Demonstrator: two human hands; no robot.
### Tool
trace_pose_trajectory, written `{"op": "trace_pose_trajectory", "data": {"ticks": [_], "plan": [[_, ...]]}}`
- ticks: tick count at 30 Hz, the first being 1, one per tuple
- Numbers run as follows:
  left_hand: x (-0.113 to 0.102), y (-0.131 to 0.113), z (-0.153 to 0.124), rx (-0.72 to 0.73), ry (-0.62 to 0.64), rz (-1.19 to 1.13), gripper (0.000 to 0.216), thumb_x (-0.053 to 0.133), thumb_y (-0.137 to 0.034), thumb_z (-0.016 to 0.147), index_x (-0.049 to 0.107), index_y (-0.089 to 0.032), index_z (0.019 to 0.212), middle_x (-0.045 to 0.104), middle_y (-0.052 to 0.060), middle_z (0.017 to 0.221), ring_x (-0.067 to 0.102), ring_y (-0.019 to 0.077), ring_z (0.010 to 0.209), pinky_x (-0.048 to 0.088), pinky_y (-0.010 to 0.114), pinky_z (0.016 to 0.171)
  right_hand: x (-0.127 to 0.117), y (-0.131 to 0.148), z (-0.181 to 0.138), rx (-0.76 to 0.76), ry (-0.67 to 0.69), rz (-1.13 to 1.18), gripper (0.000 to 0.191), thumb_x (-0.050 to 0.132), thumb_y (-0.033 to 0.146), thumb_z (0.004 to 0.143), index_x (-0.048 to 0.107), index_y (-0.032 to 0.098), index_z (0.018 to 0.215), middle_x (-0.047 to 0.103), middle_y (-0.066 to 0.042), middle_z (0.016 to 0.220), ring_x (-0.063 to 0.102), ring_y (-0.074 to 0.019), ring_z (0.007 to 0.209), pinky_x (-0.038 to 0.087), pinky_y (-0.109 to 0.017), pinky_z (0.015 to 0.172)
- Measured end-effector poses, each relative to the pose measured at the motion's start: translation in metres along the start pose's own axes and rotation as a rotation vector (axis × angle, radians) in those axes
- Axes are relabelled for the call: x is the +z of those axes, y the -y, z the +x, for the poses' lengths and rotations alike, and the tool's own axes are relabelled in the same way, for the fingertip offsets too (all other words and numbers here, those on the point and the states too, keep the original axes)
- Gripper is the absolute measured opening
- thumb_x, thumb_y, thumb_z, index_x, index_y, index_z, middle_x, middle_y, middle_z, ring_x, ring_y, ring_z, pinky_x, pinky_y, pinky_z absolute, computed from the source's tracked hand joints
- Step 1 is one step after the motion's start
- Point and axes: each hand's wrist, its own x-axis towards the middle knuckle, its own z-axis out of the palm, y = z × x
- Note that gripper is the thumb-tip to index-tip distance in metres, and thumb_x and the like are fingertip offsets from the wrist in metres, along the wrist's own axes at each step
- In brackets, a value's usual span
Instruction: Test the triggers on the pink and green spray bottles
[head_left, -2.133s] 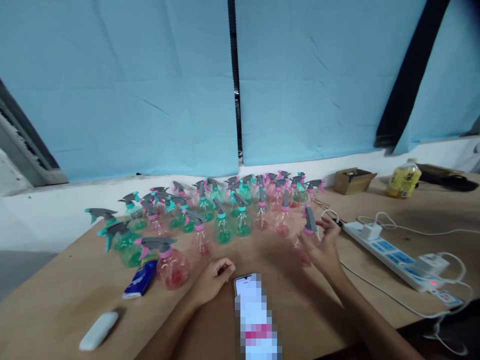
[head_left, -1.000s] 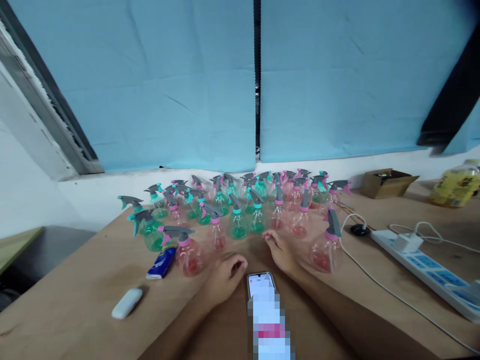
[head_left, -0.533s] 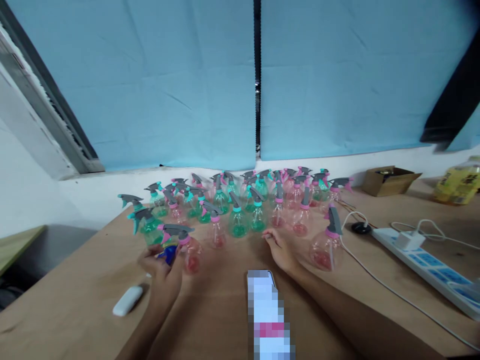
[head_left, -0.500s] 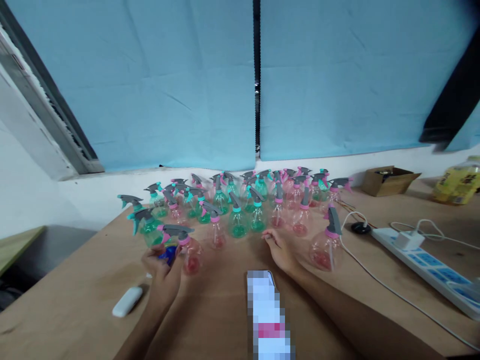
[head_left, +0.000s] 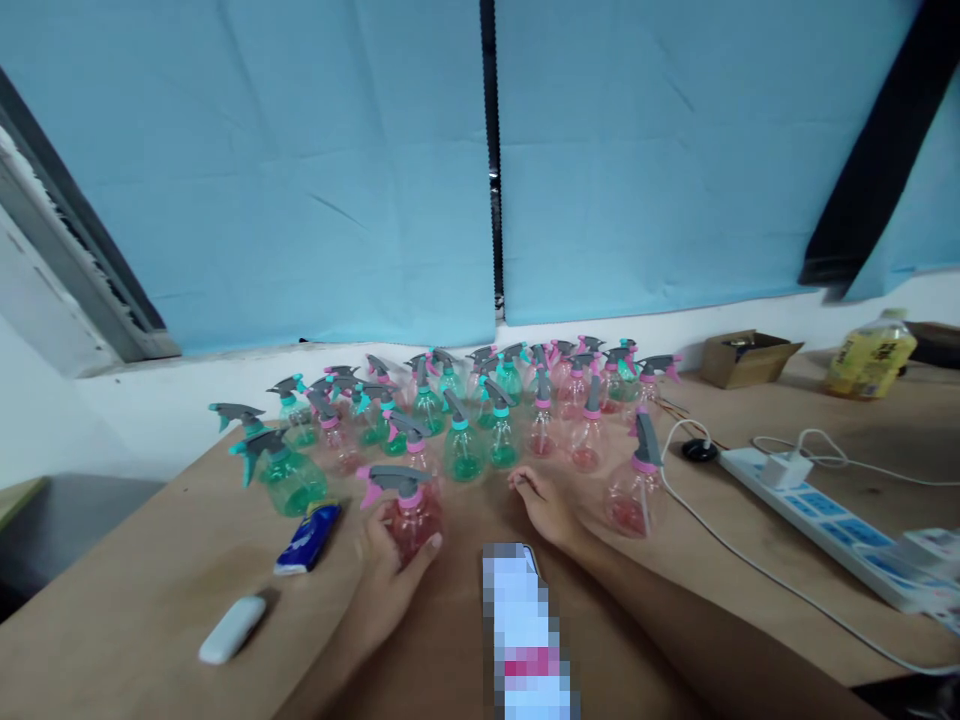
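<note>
Holds a pink spray bottle in the left grip, with fingers wrapped around the round body from below and from the side. Keeps it upright, on the counter or a little above it; cannot tell which. Grey trigger head on top, pink nozzle pointing to the left. Just behind it, a crowd of green and pink spray bottles, all upright. Rests the right grip flat on the counter, fingers loose and holding nothing, between the held bottle and a second pink bottle. Near both grips, toward the body, a phone with blurred screen. Further to the left, a blue packet and a small white case. Further to the right, a white power strip with cables.
</note>
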Motion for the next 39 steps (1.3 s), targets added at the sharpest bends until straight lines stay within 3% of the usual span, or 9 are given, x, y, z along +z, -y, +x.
{"op": "trace_pose_trajectory", "data": {"ticks": [5, 11, 16, 20, 24, 32, 39], "plan": [[0.04, -0.034, 0.006, 0.086, 0.181, -0.075, 0.068, 0.069, -0.045, 0.08, 0.036, -0.022, 0.135, 0.045, 0.013, 0.136, 0.04, 0.0336, 0.133, 0.029, 0.056, 0.112, -0.004, 0.009, -0.002, -0.036, 0.012, 0.064, 0.031, 0.041, 0.042, 0.096, 0.063, 0.022, 0.089, 0.068, -0.002, 0.091, 0.062, -0.0218, 0.092, 0.043, -0.034, 0.088], [0.078, -0.043, 0.044, 0.175, 0.25, -0.114, 0.066, 0.075, -0.046, 0.075, 0.041, -0.02, 0.125, 0.048, 0.011, 0.126, 0.046, 0.0326, 0.127, 0.034, 0.054, 0.109, -0.01, 0.012, -0.003, -0.027, -0.02, 0.128, 0.033, 0.039, 0.044, 0.098, 0.063, 0.022, 0.093, 0.068, -0.003, 0.091, 0.063, -0.0221, 0.093, 0.045, -0.037, 0.09], [0.097, -0.045, 0.053, 0.139, 0.33, -0.346, 0.062, 0.075, -0.041, 0.077, 0.036, -0.022, 0.122, 0.051, 0.01, 0.123, 0.053, 0.028, 0.121, 0.042, 0.049, 0.105, -0.015, 0.013, -0.004, -0.179, -0.022, 0.089, 0.034, 0.049, 0.041, 0.096, 0.057, 0.026, 0.126, 0.062, -0.006, 0.126, 0.056, -0.0234, 0.118, 0.04, -0.041, 0.105], [0.102, -0.045, 0.051, 0.075, 0.376, -0.482, 0.058, 0.072, -0.039, 0.08, 0.032, -0.025, 0.119, 0.053, 0.008, 0.122, 0.058, 0.0244, 0.115, 0.046, 0.047, 0.103, -0.016, 0.014, -0.005, -0.241, 0.006, 0.001, 0.043, 0.05, 0.04, 0.096, 0.05, 0.028, 0.137, 0.057, -0.008, 0.136, 0.05, -0.0246, 0.128, 0.035, -0.046, 0.112], [0.104, -0.038, 0.051, 0.065, 0.383, -0.459, 0.061, 0.073, -0.04, 0.08, 0.032, -0.024, 0.123, 0.052, 0.009, 0.125, 0.057, 0.0246, 0.115, 0.046, 0.047, 0.102, -0.015, 0.017, -0.004, -0.27, 0.004, 0.027, 0.044, 0.05, 0.04, 0.097, 0.048, 0.027, 0.139, 0.055, -0.008, 0.139, 0.048, -0.0246, 0.131, 0.035, -0.046, 0.113], [0.108, -0.031, 0.047, 0.111, 0.36, -0.443, 0.064, 0.072, -0.04, 0.082, 0.034, -0.022, 0.129, 0.05, 0.012, 0.132, 0.053, 0.0262, 0.124, 0.04, 0.047, 0.108, -0.018, 0.027, -0.002, -0.218, 0.052, 0.09, 0.041, 0.05, 0.041, 0.097, 0.051, 0.026, 0.135, 0.059, -0.008, 0.131, 0.054, -0.0241, 0.123, 0.039, -0.046, 0.109], [0.099, -0.036, 0.047, 0.123, 0.338, -0.415, 0.046, 0.058, -0.042, 0.091, 0.042, -0.022, 0.129, 0.053, 0.011, 0.134, 0.05, 0.0254, 0.128, 0.035, 0.046, 0.112, -0.02, 0.028, -0.004, -0.22, 0.071, 0.131, 0.045, 0.054, 0.042, 0.095, 0.05, 0.026, 0.136, 0.057, -0.009, 0.135, 0.052, -0.0247, 0.126, 0.038, -0.045, 0.11]]}}
